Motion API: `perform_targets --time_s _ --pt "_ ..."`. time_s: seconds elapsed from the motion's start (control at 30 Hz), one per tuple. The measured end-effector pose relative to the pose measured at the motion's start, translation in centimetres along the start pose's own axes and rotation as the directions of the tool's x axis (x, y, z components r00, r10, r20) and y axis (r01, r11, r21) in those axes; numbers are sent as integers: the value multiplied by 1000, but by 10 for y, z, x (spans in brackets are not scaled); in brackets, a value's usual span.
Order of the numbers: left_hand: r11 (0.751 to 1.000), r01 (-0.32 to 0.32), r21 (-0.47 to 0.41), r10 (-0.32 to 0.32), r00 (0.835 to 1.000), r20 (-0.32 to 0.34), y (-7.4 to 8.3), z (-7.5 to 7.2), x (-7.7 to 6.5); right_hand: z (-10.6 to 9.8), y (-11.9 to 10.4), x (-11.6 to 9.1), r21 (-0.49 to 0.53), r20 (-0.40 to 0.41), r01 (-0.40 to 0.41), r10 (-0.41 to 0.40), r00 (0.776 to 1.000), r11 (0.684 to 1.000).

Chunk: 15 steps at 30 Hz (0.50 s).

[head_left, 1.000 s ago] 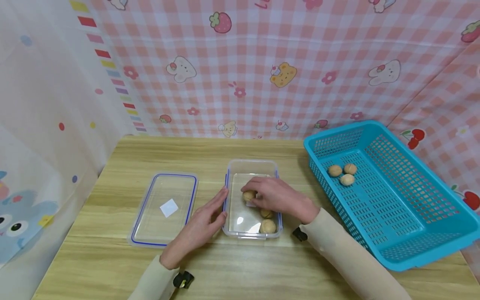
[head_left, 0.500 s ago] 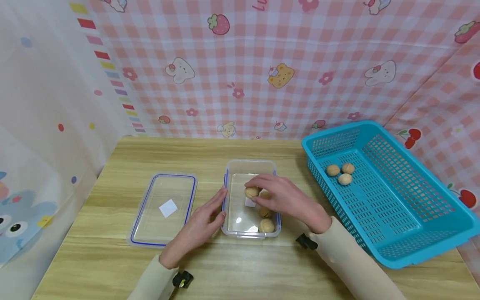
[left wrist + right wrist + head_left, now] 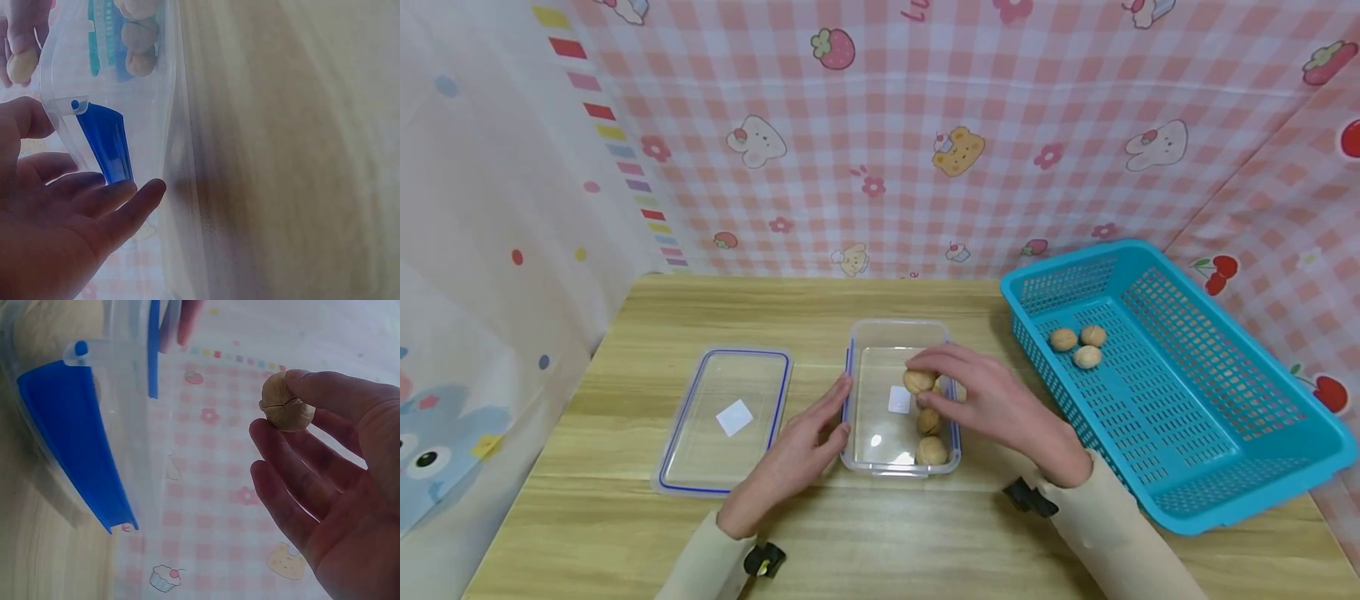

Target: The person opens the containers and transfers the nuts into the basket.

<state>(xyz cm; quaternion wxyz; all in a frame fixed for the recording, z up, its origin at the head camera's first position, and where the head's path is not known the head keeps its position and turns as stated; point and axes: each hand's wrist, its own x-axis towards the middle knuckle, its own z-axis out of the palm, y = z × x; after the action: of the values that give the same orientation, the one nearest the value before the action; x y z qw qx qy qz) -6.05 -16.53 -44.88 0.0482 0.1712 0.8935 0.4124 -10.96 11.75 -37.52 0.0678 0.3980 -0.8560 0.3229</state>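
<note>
My right hand (image 3: 992, 404) pinches a walnut (image 3: 919, 381) between thumb and fingers, over the right side of a clear plastic box (image 3: 876, 371). In the right wrist view the held walnut (image 3: 286, 405) shows a dark seam and sits above the box's rim. Below it, several walnuts line the right wall of the box; two of them, a middle walnut (image 3: 928, 422) and a front walnut (image 3: 932, 452), show in the head view. My left hand (image 3: 801, 442) has its fingers extended along the box's left wall, beside a hanging blue latch (image 3: 109, 140).
Left of the box lies its clear lid (image 3: 700, 450) with a blue seal and a white paper square (image 3: 733, 417). A turquoise basket (image 3: 1195, 433) at the right holds three walnuts (image 3: 1087, 357). A white square label (image 3: 899, 399) shows at the box's middle.
My right hand has moved rightward with the walnut, from the box's middle to above its right side. The left hand stays at the box wall. The view has shifted slightly.
</note>
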Motion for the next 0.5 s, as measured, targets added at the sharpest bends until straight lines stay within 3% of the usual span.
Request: perform_targets --time_s 0.27,0.5 --pt "1000 -1 -5 1 1000 1 1 0 0 -13 -8 -13 -40 -94 5 -9 995 999" --pt "999 35 -25 -34 999 16 2 -1 0 -29 -11 -25 -64 -183 33 -44 982 997"
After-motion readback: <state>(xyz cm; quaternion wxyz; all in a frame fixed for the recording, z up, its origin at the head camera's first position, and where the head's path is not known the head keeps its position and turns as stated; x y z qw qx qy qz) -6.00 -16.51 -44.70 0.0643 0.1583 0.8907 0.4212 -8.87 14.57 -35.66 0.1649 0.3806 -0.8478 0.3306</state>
